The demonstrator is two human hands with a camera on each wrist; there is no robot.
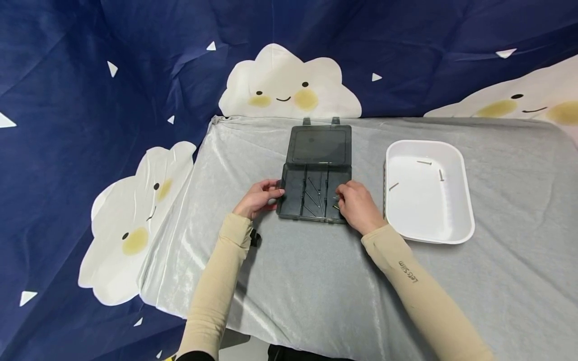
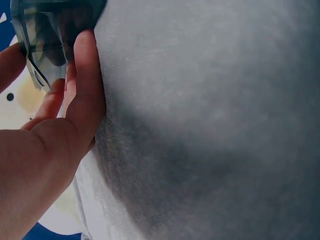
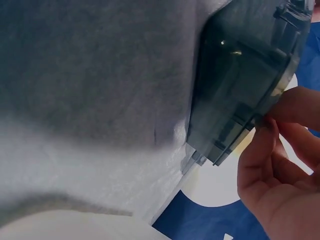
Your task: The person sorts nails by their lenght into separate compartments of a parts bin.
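A dark translucent compartment box (image 1: 292, 193) lies on the grey cloth with its hinged lid (image 1: 319, 144) laid back. My left hand (image 1: 259, 197) grips the box's left edge, thumb at the rim and fingers along the side. Several long dark screws (image 1: 311, 200) lie in the middle compartment. My right hand (image 1: 358, 204) reaches over the right compartment, thumb and forefinger brought together at the rim. Near those fingertips, a small brass-coloured piece (image 1: 336, 207) shows inside. Whether the right fingertips pinch anything is hidden.
To the right of the box stands a white tray (image 1: 467, 210), with 3 thin screws (image 1: 441, 175) lying scattered in it. Grey cloth (image 1: 311, 281) covers the table. A dark blue curtain (image 1: 397, 30) with cloud prints hangs behind and at the left.
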